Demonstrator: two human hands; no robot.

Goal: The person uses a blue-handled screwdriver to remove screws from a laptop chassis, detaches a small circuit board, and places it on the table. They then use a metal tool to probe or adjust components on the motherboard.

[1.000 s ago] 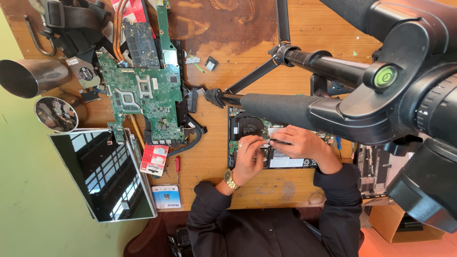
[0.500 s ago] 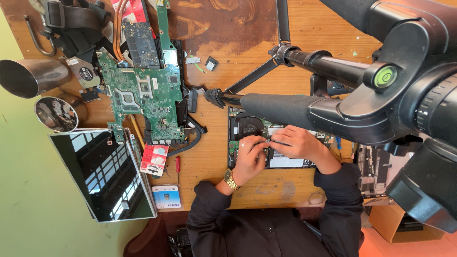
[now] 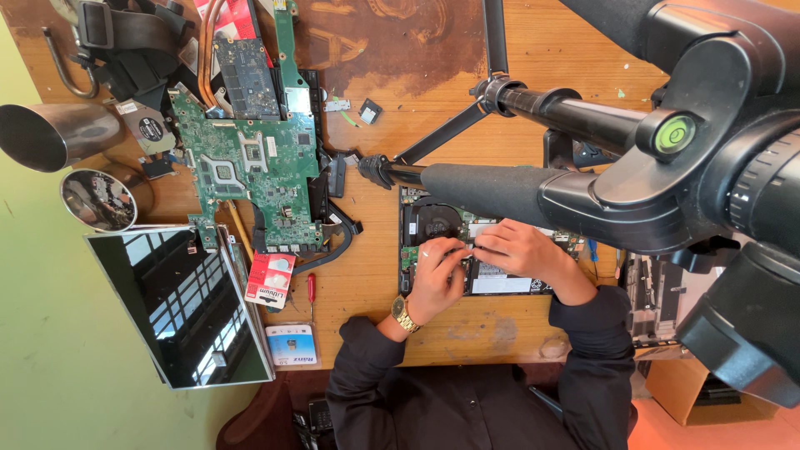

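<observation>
Pinching together over the middle of an opened laptop base (image 3: 467, 250), the fingertips of both hands meet at one spot — the left hand (image 3: 437, 279), with a gold wristwatch (image 3: 404, 314) on its wrist, curls its fingers (image 3: 440, 252) down onto the exposed boards, while the right hand (image 3: 512, 250) closes thumb and forefinger from the 3 o'clock side. Whether either hand actually holds a small part cannot be told; the spot between them is too small to read. The laptop base lies at the centre of the wooden table (image 3: 433, 100), its round black cooling fan (image 3: 435, 221) at 11 o'clock from the hands.

At 9 o'clock from the base sits a large green motherboard (image 3: 250, 171), and at its 6 o'clock lie a red coin-cell battery card (image 3: 268, 282) and a red-handled screwdriver (image 3: 312, 292). A bare laptop screen panel (image 3: 179, 304) lies at 8 o'clock, at the table's edge. At the far 9 o'clock edge stand two steel cups — one (image 3: 58, 133) tipped on its side, the other (image 3: 100, 198) showing small bits inside that I cannot make out. A black tripod with a camera (image 3: 667, 167) reaches across from 2 o'clock. Green wall (image 3: 42, 358) runs along the 9 o'clock side.
</observation>
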